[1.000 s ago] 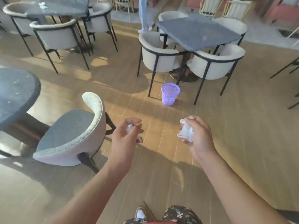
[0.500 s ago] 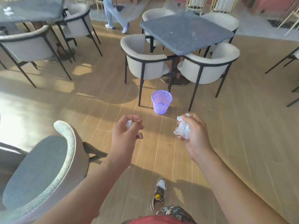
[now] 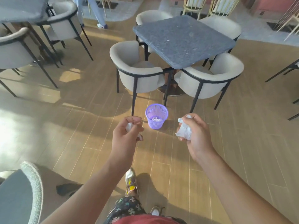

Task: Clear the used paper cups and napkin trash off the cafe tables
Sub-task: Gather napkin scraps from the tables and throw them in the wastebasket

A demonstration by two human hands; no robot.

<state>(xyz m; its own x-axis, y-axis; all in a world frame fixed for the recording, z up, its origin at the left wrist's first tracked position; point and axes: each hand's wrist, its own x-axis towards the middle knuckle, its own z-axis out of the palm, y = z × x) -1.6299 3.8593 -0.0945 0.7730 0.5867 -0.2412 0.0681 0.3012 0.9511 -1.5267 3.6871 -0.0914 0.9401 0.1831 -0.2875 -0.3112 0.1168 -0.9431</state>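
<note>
**Both hands hold crumpled napkins, purple bin on the floor ahead**

The left hand [image 3: 125,135] is raised in front of the body with its fingers curled inward. Between the thumb and the fingertips it pinches a small white napkin piece [image 3: 129,126]. Only a little of the paper shows, because the fingers cover most of it. The right hand [image 3: 196,136] is at about the same height and well apart from the left one. Its fingers are closed around a bigger crumpled napkin [image 3: 184,130], and the white paper comes out on the thumb side. The two hands do not touch each other.

On the wooden floor [image 3: 80,143], further from the person, a purple mesh bin [image 3: 156,116] stands upright. In the view it appears between the two hands. Some white things lie at its bottom, but I cannot tell exactly what they are. The bin is just in front of two cream chairs, the left chair [image 3: 137,78] and the right chair [image 3: 208,81]. Both chairs are drawn up to a dark grey square table [image 3: 182,39]. Low in the view, one shoe [image 3: 130,180] of the person is set forward on the floor, beside the left forearm
</note>
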